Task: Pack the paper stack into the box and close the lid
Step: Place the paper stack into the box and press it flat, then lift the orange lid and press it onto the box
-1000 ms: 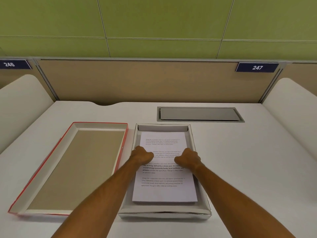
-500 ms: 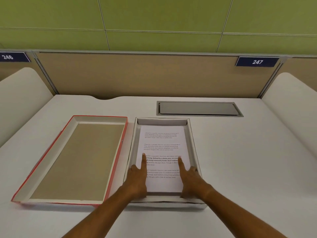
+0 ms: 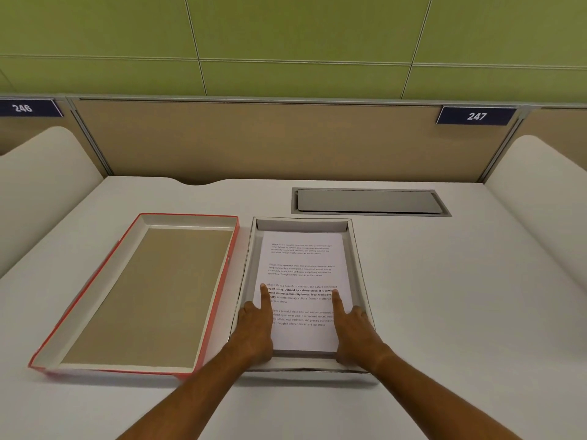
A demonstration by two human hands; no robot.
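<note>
I have the paper stack (image 3: 303, 290) lying inside the box (image 3: 360, 281), my left hand (image 3: 255, 331) and right hand (image 3: 355, 331) grasping nothing, index fingers (image 3: 264, 296) pressing its sheets flat. The red lid (image 3: 233, 246) sits inverted beside it; lifting off carelessly could drag the top sheets askew and foul the lid.

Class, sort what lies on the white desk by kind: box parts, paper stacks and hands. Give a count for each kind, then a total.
Box parts: 2, the box holding the paper and the red-edged lid lying open side up beside it
Paper stacks: 1, the paper stack
Hands: 2, left hand and right hand
Total: 5
</note>
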